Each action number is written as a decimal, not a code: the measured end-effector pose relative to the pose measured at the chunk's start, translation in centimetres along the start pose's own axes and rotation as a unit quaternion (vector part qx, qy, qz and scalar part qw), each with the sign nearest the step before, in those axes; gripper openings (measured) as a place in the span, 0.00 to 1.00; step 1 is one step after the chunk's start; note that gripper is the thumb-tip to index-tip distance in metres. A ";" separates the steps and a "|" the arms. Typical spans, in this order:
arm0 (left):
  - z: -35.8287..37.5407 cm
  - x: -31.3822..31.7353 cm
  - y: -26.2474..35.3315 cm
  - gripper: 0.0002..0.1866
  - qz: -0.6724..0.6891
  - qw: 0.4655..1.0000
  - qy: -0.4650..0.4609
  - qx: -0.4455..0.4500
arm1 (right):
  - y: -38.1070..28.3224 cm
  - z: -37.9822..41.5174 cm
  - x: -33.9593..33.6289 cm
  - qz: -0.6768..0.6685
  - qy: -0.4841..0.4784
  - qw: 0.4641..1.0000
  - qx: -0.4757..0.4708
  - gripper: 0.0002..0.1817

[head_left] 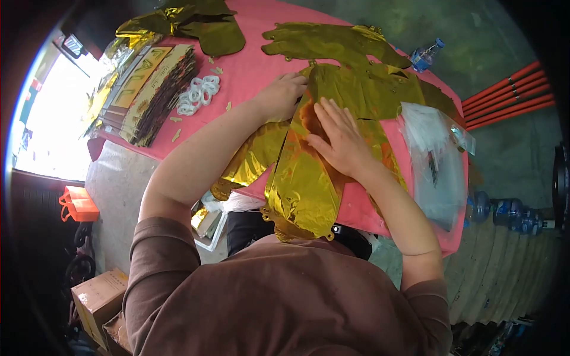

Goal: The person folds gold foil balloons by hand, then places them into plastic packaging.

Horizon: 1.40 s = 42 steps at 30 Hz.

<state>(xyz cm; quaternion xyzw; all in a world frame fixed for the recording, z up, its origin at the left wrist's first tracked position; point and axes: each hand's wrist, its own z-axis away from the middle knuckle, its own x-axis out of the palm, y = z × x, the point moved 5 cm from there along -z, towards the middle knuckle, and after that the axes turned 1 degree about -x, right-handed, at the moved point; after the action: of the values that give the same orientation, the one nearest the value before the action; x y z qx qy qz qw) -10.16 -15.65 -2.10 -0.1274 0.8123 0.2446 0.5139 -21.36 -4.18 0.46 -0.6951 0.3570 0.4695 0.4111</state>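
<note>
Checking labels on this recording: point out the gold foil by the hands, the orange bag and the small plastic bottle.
Gold foil (pixel 304 193): head view, its crinkled near part.
Orange bag (pixel 84 207): head view, its side.
Small plastic bottle (pixel 422 60): head view, its body.

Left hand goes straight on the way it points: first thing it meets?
Likely the flat gold foil piece just beyond the left hand, up and right in the picture. Depth is unclear; the hand might slide over it.

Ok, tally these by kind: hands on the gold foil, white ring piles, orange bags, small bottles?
Hands on the gold foil: 2 (left hand, right hand)
White ring pile: 1
Orange bag: 1
Small bottle: 1
Total: 5
</note>
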 end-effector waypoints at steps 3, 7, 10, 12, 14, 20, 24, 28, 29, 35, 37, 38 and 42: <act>0.0 -0.4 0.3 0.15 0.021 1.000 0.012 0.002 | 0.3 0.0 1.6 -0.010 -0.064 0.998 0.006 0.38; 0.0 -0.6 0.5 0.15 0.038 0.999 -0.001 0.003 | 0.9 -0.4 1.7 0.002 -0.067 0.998 0.007 0.39; -0.1 -0.7 0.6 0.17 0.068 0.998 0.018 0.008 | 1.3 -0.6 1.7 0.011 -0.075 0.997 0.008 0.39; -0.1 -0.5 0.4 0.17 0.061 0.997 0.042 0.020 | 1.4 -0.6 1.7 0.011 -0.076 0.997 0.009 0.40; -0.1 -0.3 0.1 0.17 0.055 0.996 0.065 0.030 | 1.4 -0.7 1.7 0.012 -0.078 0.997 0.010 0.40; -0.3 -1.4 0.3 0.18 0.145 0.988 0.057 -0.010 | 1.3 -0.6 2.0 0.026 -0.077 0.997 0.010 0.40; 0.0 -2.1 -0.8 0.17 0.276 0.944 0.119 -0.134 | 1.3 -0.7 2.0 0.035 -0.078 0.996 0.011 0.40; 0.0 -2.1 -0.7 0.18 0.117 0.978 0.172 -0.005 | 1.3 -0.6 2.2 0.037 -0.074 0.996 0.010 0.40; 0.2 -1.8 -0.9 0.18 0.117 0.978 0.172 -0.005 | 1.4 -0.6 2.3 0.037 -0.068 0.997 0.009 0.39; 0.2 -1.2 -0.2 0.21 0.048 0.995 0.074 -0.041 | 1.4 -0.6 2.3 0.033 -0.050 0.998 0.013 0.39; 0.2 -1.2 -0.2 0.21 0.046 0.995 0.080 -0.043 | 1.4 -0.5 2.3 0.033 -0.049 0.998 0.012 0.39; 0.2 -1.2 -0.2 0.21 0.045 0.995 0.080 -0.044 | 1.4 -0.5 2.3 0.031 -0.045 0.998 0.010 0.39; 0.1 -1.0 -0.4 0.17 0.047 0.996 0.080 -0.016 | 1.3 -0.5 2.1 0.026 -0.039 0.999 0.009 0.39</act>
<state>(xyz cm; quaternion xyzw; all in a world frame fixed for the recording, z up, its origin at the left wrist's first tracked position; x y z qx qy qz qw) -9.48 -15.97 -1.36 -0.1163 0.8519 0.2707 0.4329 -21.68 -5.37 -1.72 -0.6633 0.3628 0.5036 0.4181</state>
